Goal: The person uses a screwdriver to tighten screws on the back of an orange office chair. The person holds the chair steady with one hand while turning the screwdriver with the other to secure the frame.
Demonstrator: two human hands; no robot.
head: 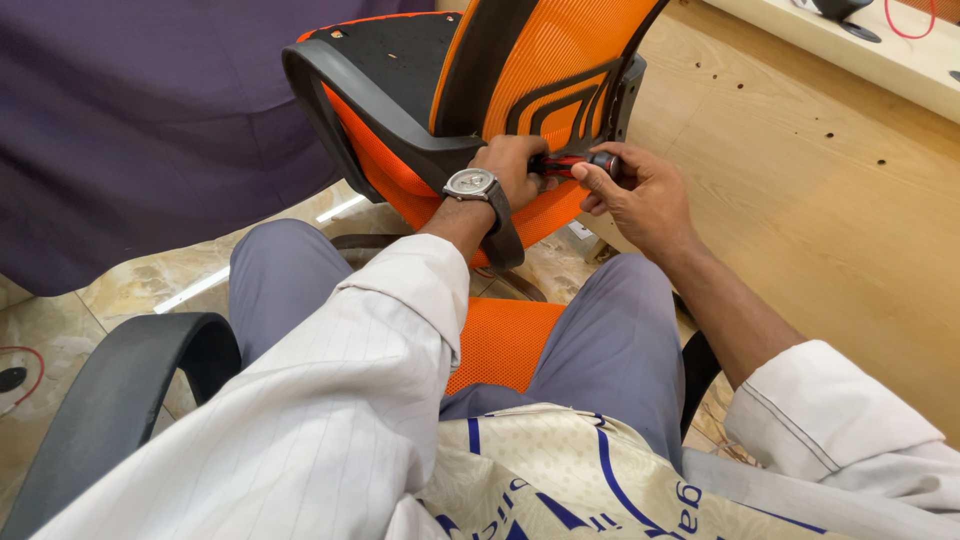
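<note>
Item, frame centre: orange chair [520,90] tipped toward me; left hand [512,168] steadies screwdriver [572,165], right hand [640,195] grip clamped on its handle.

Orange mesh office chair [560,60] showing black curved stripes on its backrest; black plastic armrest [370,110] gleaming dull. Red-and-black handled screwdriver [570,163] showing between the hands. Silver-faced wristwatch [472,184] sitting on a dark strap. White pinstriped shirt sleeve [340,400], grey-blue trousers [610,340], dark purple cloth [140,120], pale wooden board [830,200].
</note>
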